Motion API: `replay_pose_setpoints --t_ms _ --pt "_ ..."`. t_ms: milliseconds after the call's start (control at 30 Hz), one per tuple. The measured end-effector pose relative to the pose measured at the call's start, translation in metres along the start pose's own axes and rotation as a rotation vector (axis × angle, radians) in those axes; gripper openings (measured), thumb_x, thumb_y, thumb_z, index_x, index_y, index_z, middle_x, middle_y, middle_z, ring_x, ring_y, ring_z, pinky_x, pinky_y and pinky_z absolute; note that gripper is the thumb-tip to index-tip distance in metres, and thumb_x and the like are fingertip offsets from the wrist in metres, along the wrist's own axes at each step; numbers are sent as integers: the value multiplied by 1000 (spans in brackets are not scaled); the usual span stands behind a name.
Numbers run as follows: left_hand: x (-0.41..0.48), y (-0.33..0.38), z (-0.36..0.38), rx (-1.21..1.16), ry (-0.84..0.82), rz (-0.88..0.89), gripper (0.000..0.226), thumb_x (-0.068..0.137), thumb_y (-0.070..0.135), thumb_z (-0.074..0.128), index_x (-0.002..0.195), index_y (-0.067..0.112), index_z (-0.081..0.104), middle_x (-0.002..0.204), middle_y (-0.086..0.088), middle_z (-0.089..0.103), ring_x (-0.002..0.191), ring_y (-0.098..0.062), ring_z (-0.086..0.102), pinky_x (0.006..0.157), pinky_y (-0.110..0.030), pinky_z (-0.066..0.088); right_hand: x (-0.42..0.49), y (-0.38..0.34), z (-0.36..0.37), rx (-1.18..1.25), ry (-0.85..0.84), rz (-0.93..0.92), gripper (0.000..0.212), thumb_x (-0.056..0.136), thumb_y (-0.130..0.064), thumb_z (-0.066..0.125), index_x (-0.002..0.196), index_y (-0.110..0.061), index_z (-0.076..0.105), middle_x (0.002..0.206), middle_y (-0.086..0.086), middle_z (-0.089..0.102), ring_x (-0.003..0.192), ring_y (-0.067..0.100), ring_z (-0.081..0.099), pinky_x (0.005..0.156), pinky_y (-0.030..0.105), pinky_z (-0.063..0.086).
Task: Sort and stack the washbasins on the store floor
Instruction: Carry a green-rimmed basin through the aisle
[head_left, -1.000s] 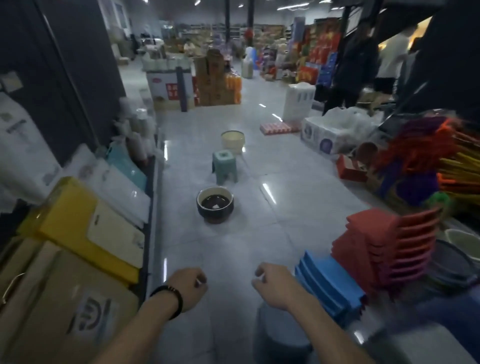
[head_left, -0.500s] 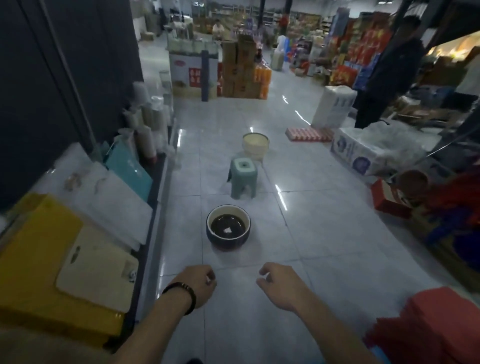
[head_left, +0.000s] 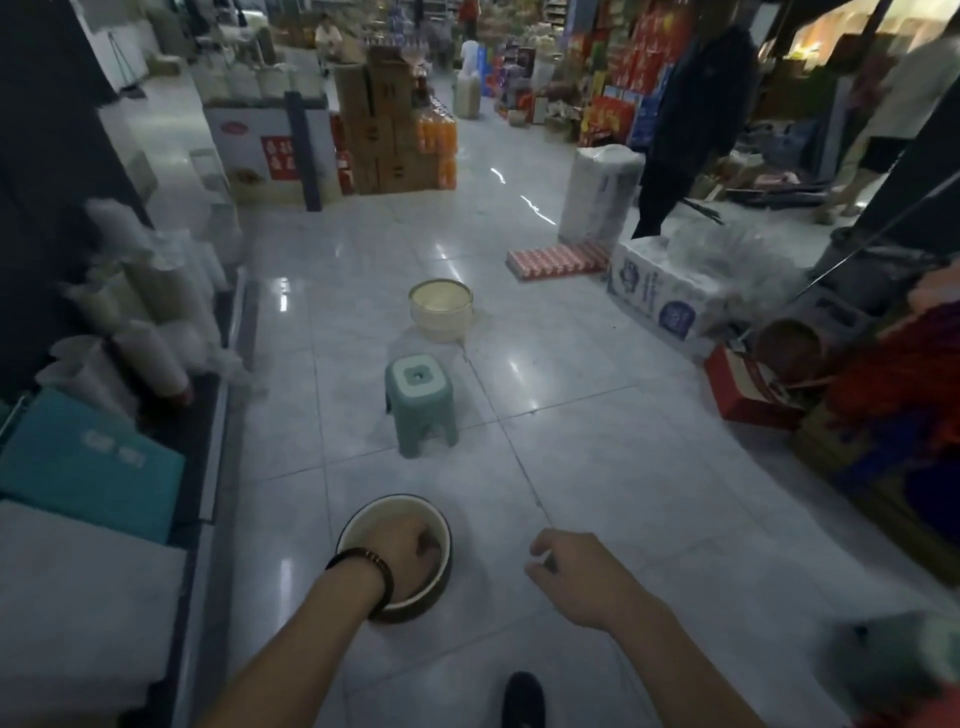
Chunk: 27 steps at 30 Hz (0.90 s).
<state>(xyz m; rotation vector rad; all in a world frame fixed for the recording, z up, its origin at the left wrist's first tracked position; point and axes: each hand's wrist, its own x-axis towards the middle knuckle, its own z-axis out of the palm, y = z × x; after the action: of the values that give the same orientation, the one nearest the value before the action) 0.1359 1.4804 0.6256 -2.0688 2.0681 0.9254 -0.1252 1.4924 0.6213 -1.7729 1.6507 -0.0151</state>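
Left hand (head_left: 402, 553): fingers curled, over dark washbasin (head_left: 375, 519); cannot tell if touching.
Right hand (head_left: 576, 571): loosely curled, holding nothing.

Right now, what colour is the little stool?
The stool is pale green with a whitish seat; head view.

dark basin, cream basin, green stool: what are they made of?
All three look like moulded plastic, though blur leaves it open. The dark basin has a dark outer wall, pale lining and dull sheen. The cream basin is smooth, uniform in colour and thin-rimmed. The green stool is matt, its body and legs one piece, with a paler inset top.
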Motion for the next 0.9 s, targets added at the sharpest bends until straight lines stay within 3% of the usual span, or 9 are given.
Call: replay_pose_setpoints --t_ms 133,300,500,600,767,900 --pt "112 36 -40 5 -26 -87 28 99 42 55 119 27 68 123 0 69 110 -22 65 95 -34 54 113 22 -75 -67 -63 -32 45 105 -46 57 140 -18 62 132 9 67 113 23 67 96 31 55" --pt "231 81 -95 -90 -22 -153 22 96 47 60 113 35 67 119 7 70 103 -16 66 95 -36 57 245 23 -165 -85 -97 -82 46 105 -47 57 140 -19 61 134 10 66 117 25 65 99 33 54" --pt "404 104 -150 -112 -55 -158 32 99 49 57 124 30 64 121 4 68 100 -16 62 90 -28 54 418 19 -250 -134 -165 -122 48 105 -48 55 142 -18 59 134 10 65 116 25 65 97 32 54" --pt "511 107 -181 -123 -70 -143 38 103 45 53 134 24 61 131 0 63 115 -20 60 94 -23 48 507 21 -295 -191 -180 -109 49 107 -47 53 145 -17 57 136 10 65 120 24 63 98 29 50" --pt "667 126 -252 -132 -146 -138 42 103 46 51 135 20 62 138 -4 62 122 -23 60 103 -31 50 638 32 -382 -252 -172 9 45 104 -50 55 138 -22 60 134 6 66 116 22 64 96 32 51" --pt "760 140 -307 -139 -130 -143 41 103 46 51 133 21 63 134 -2 64 118 -21 61 101 -31 51 735 39 -443 -243 -149 42 42 104 -50 57 135 -22 63 130 5 68 112 22 65 91 31 50"
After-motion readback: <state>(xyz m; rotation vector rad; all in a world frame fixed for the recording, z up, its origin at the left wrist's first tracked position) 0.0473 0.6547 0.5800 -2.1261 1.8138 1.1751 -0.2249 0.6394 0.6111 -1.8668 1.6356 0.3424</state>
